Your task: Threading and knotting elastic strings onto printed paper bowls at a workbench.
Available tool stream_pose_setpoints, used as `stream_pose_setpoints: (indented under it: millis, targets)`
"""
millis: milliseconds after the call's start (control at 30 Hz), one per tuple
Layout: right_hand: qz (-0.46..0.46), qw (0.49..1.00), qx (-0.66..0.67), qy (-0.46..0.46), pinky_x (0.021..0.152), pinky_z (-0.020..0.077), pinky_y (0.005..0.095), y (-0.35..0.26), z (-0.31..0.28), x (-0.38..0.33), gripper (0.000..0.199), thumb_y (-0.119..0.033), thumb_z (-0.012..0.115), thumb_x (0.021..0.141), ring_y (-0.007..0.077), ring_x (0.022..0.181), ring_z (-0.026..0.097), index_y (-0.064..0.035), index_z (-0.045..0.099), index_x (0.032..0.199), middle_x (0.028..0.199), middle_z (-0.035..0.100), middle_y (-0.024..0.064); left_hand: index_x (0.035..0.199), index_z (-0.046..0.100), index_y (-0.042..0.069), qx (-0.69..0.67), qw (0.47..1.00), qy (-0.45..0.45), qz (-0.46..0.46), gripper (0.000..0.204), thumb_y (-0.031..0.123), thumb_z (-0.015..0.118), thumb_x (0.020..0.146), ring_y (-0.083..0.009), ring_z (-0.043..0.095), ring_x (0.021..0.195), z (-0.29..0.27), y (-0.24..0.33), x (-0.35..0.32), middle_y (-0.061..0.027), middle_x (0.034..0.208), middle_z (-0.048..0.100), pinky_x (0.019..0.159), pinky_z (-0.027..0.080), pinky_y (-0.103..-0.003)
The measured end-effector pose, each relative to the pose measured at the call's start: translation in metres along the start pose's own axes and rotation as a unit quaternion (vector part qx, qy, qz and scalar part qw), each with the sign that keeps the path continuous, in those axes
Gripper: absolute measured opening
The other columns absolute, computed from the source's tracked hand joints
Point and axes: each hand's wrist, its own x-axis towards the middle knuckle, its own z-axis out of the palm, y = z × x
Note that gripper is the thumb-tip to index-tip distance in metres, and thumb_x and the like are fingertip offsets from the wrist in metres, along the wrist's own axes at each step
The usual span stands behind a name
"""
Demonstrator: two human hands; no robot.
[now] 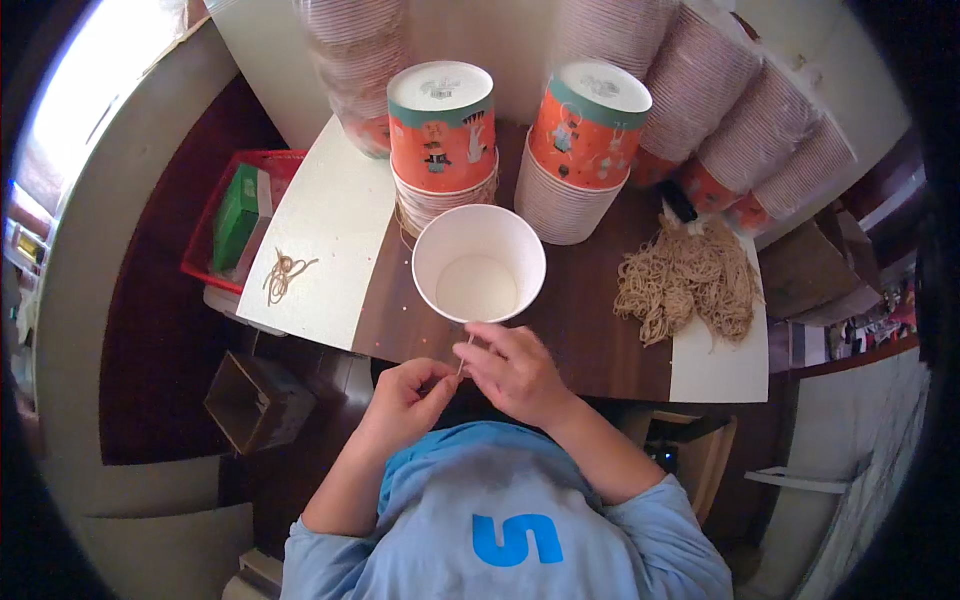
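1. Stacks of upturned orange cups (585, 150) are standing far, a heap of tan strings (688, 280) lying right
2. An open white cup (479, 263) is sitting near the hands
3. Left hand (405, 400) and right hand (515, 370) are pinching one thin tan string (464, 356) together

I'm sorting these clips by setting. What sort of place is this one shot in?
Probably a small packing or assembly workstation, not a home kitchen. Tall stacks of paper cups crowd the back of the wooden table, a heap of tan string pieces lies ready, and both hands work a string beside an open white cup.
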Motion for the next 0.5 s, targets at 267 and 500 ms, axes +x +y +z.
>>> stream_pose_setpoints:
  millis: [267,500]
  targets:
    - [-0.023,0.999,0.032,0.037,0.064,0.051,0.034,0.024,0.014,-0.003,0.016,-0.005,0.068,0.071,0.0246,0.075,0.063,-0.0052,0.063,0.086,0.09,0.064,0.0096,0.087,0.06,-0.002,-0.112,0.989,-0.099,0.014,0.009,0.006,0.057,0.087,-0.0027,0.049,0.067,-0.008,0.044,-0.019,0.0002,0.073,0.058,0.059,0.041,-0.019]
    - [0.06,0.99,0.115,-0.058,0.065,0.0527,0.0343,0.04,-0.026,-0.004,0.009,-0.004,0.066,0.074,0.0262,0.075,0.064,-0.004,0.062,0.082,0.085,0.065,0.0098,0.093,0.062,-0.002,-0.027,0.987,-0.136,0.085,0.012,0.009,0.06,0.087,-0.005,0.053,0.068,-0.03,0.068,-0.018,-0.002,0.075,0.061,0.061,0.044,-0.02]
